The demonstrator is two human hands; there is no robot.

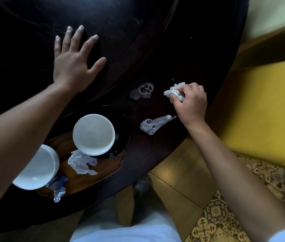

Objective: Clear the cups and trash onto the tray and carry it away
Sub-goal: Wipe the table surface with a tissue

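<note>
tray point(106, 169) near-left on counter point(155, 49) | two cups point(93, 134) point(35, 167), napkin point(82, 162) on tray | foam spills point(142, 91) right of tray

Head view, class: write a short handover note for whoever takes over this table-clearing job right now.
Left hand: open, flat on the table.
Right hand: grip on a crumpled tissue, near two foam spills.
Done: two cups, a saucer, a napkin and a foil wrapper are on the tray.
Left: wipe the spills, put the tissue on the tray, carry it away.
</note>
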